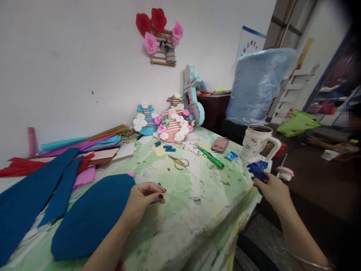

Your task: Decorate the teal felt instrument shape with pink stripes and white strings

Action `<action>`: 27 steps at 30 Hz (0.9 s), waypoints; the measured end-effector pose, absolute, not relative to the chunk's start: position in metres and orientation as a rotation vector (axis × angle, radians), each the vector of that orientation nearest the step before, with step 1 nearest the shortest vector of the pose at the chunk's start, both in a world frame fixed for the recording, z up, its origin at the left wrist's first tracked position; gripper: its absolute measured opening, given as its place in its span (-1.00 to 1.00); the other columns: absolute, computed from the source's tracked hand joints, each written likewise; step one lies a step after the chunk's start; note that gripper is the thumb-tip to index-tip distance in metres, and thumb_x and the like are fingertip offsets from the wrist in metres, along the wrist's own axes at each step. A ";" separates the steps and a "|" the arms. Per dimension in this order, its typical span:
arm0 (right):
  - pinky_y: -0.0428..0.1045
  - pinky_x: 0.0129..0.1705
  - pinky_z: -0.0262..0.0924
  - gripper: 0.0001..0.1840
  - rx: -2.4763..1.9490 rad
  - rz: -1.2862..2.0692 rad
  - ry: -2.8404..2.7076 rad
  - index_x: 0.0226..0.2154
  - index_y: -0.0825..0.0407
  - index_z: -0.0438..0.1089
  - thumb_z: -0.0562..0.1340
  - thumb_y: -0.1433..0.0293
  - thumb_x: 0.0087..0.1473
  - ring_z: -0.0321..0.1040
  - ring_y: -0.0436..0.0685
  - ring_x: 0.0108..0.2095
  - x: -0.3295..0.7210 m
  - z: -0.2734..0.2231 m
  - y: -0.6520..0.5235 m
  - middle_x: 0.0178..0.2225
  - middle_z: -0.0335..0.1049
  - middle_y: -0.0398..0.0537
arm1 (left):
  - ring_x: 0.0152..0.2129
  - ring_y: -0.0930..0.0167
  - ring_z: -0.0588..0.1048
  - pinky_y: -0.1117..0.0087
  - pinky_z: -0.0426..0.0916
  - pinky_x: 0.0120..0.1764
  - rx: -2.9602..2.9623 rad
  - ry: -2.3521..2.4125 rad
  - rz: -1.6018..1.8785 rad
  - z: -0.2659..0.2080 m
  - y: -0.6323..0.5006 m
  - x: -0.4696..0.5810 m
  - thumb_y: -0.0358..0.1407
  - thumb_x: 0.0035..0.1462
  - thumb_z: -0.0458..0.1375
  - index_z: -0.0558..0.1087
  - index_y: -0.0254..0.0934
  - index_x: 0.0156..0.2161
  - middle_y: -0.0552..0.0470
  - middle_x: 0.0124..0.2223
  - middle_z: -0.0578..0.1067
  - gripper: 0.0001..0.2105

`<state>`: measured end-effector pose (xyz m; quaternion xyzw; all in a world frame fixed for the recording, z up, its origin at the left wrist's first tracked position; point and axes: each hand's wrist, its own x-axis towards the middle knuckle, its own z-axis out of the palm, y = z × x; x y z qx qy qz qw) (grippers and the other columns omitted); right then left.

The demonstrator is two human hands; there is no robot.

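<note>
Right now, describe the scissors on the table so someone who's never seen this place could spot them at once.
On the mottled green-and-white table, find the person's left hand. Beyond it lie the scissors, just nearer than some small blue pieces and left of a bright green tool. Their gold colour and two finger loops set them apart from those neighbours.

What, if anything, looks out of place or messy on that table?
The tablecloth looks smudged and speckled with dark marks. The uncovered white mug stands close to the edge, just beyond the blue glue gun in the right hand, an awkward spot where it might get knocked.
</note>
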<state>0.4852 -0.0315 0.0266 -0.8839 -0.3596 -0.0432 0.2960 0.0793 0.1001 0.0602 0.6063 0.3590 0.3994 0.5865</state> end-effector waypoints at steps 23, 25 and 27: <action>0.02 -0.47 0.15 -0.49 -2.661 -0.214 -1.065 -0.52 0.12 0.47 0.09 0.02 -0.05 0.40 0.27 -0.43 0.464 0.037 0.022 -0.47 0.44 0.22 | -0.15 0.25 0.44 -0.07 0.23 0.02 0.767 0.347 0.967 0.046 0.103 0.079 -0.27 -0.26 0.40 0.41 -0.24 -0.63 0.13 -0.48 0.43 -0.77; 0.05 -0.44 0.16 -0.46 -2.665 -0.193 -1.086 -0.52 0.13 0.47 0.04 0.04 0.01 0.39 0.31 -0.39 0.461 0.036 0.024 -0.45 0.43 0.25 | -0.28 0.35 0.46 0.00 0.26 0.01 0.773 0.370 1.004 0.047 0.104 0.078 -0.30 -0.30 0.41 0.41 -0.26 -0.64 0.15 -0.50 0.43 -0.77; 0.07 -0.43 0.16 -0.47 -2.662 -0.174 -1.122 -0.49 0.13 0.47 0.02 0.05 0.02 0.39 0.34 -0.37 0.458 0.036 0.023 -0.43 0.42 0.25 | -0.36 0.41 0.45 0.09 0.30 -0.02 0.816 0.421 1.027 0.049 0.105 0.077 -0.31 -0.29 0.41 0.43 -0.29 -0.62 0.13 -0.50 0.43 -0.78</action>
